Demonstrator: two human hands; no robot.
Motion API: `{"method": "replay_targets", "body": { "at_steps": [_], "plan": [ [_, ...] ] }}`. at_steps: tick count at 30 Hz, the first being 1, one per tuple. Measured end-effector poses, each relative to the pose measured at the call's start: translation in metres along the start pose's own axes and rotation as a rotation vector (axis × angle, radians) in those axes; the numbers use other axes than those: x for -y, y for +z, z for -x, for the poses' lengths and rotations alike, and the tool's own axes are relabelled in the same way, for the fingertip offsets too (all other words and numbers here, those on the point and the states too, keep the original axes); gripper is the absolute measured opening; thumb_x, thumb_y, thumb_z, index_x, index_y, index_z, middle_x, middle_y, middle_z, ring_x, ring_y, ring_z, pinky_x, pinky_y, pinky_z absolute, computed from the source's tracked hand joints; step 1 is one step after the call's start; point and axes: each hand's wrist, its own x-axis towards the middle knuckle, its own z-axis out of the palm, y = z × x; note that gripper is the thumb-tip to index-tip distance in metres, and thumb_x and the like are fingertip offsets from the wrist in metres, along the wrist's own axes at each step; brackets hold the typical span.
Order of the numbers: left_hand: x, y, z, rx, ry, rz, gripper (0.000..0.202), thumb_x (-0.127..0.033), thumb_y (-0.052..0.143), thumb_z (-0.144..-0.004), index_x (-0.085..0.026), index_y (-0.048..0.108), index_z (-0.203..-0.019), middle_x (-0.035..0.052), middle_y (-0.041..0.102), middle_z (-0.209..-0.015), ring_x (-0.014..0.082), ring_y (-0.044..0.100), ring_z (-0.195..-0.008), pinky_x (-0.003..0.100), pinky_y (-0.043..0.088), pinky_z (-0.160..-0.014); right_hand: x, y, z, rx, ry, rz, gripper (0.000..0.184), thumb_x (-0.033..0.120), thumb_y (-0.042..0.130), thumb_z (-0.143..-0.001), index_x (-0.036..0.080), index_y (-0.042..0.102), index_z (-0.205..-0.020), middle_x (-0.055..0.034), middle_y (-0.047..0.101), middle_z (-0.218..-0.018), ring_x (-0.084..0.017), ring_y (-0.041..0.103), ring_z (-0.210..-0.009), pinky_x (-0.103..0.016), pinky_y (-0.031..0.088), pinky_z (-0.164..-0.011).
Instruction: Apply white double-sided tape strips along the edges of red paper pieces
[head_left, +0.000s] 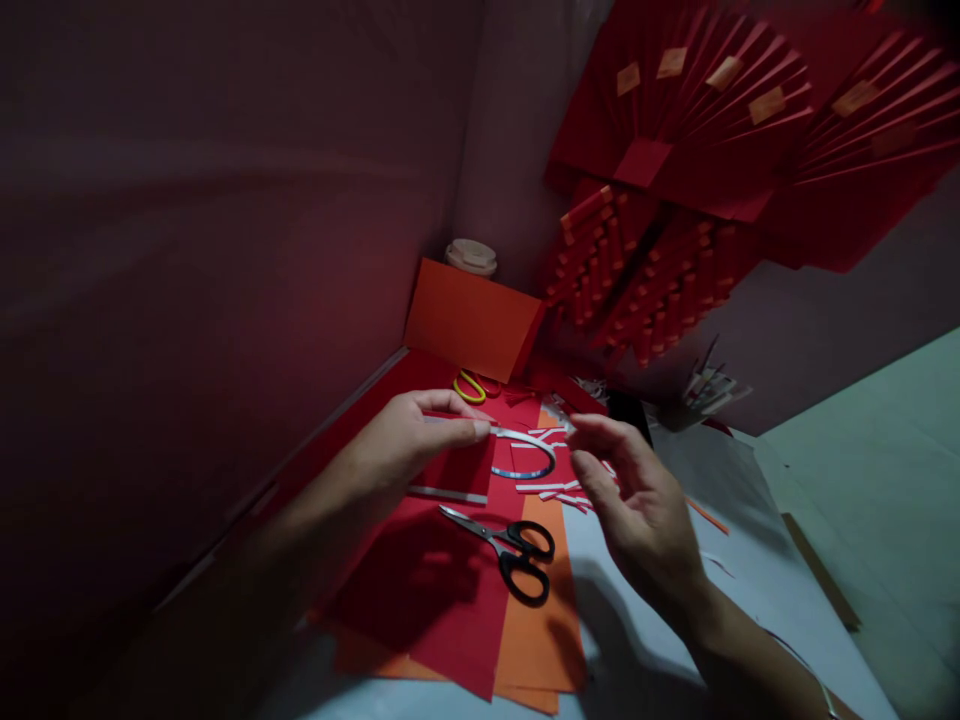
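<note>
My left hand (pixel 420 435) pinches one end of a thin curled paper strip (pixel 529 445), white on one side and bluish underneath, which arcs to the right above red paper sheets (pixel 427 590). My right hand (pixel 637 500) hovers just right of the strip's loop, fingers loosely spread, thumb and forefinger near a small silvery scrap (pixel 559 412); whether they grip it I cannot tell. Black-handled scissors (pixel 510 550) lie shut on the red and orange sheets (pixel 536 630) below both hands. Several short white strip offcuts (pixel 555 490) lie scattered under the loop.
Yellow-handled scissors (pixel 471 388) lie further back by an upright orange card (pixel 469 320). A tape roll (pixel 472 257) sits behind it. Red folded paper fans and lantern-like decorations (pixel 675 200) hang on the wall at right. A dark wall closes the left side.
</note>
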Motion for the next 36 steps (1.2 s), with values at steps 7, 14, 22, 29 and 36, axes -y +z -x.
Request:
{"method": "replay_targets", "body": {
  "at_steps": [7, 14, 22, 29, 36],
  "plan": [
    [-0.004, -0.004, -0.003, -0.067, -0.01, 0.069, 0.019, -0.03, 0.076, -0.065, -0.018, 0.061, -0.065, 0.0003, 0.068, -0.067, 0.0173, 0.063, -0.069, 0.027, 0.046, -0.065, 0.005, 0.007, 0.015, 0.706, -0.06, 0.5, 0.006, 0.017, 0.057, -0.086, 0.021, 0.059, -0.09, -0.0035, 0.063, -0.084, -0.017, 0.056, -0.071, -0.028, 0.037, -0.061],
    [-0.007, -0.003, 0.001, -0.047, -0.126, 0.21, 0.018, -0.026, 0.078, -0.064, -0.016, 0.069, -0.077, 0.0013, 0.071, -0.065, 0.0152, 0.062, -0.058, 0.025, 0.048, -0.059, -0.023, 0.029, 0.029, 0.76, -0.039, 0.749, 0.015, 0.02, 0.051, -0.09, 0.022, 0.058, -0.103, -0.0047, 0.059, -0.09, -0.016, 0.053, -0.069, -0.026, 0.029, -0.056],
    [-0.008, -0.001, 0.0, -0.114, -0.124, 0.259, 0.013, -0.02, 0.078, -0.063, -0.016, 0.073, -0.074, 0.0031, 0.073, -0.066, 0.0156, 0.064, -0.058, 0.025, 0.049, -0.058, -0.017, 0.019, 0.02, 0.723, 0.041, 0.7, 0.027, 0.018, 0.053, -0.083, 0.02, 0.058, -0.11, -0.0082, 0.062, -0.097, -0.02, 0.057, -0.08, -0.028, 0.037, -0.064],
    [-0.009, -0.003, -0.002, -0.2, -0.085, 0.381, 0.012, -0.016, 0.078, -0.061, -0.015, 0.074, -0.073, 0.0026, 0.073, -0.066, 0.0142, 0.064, -0.059, 0.024, 0.051, -0.058, -0.001, -0.014, 0.0, 0.804, 0.192, 0.127, 0.043, 0.016, 0.06, -0.081, 0.023, 0.056, -0.123, -0.0027, 0.062, -0.094, -0.016, 0.056, -0.079, -0.027, 0.044, -0.071],
    [-0.009, -0.007, -0.004, -0.229, -0.075, 0.444, 0.014, -0.017, 0.077, -0.061, -0.015, 0.072, -0.073, 0.0019, 0.07, -0.064, 0.014, 0.063, -0.056, 0.024, 0.05, -0.054, -0.011, -0.028, -0.013, 0.853, 0.529, -0.37, 0.044, 0.03, 0.068, -0.084, 0.022, 0.059, -0.126, -0.0032, 0.06, -0.091, -0.014, 0.055, -0.079, -0.025, 0.045, -0.066]
  ]
}}
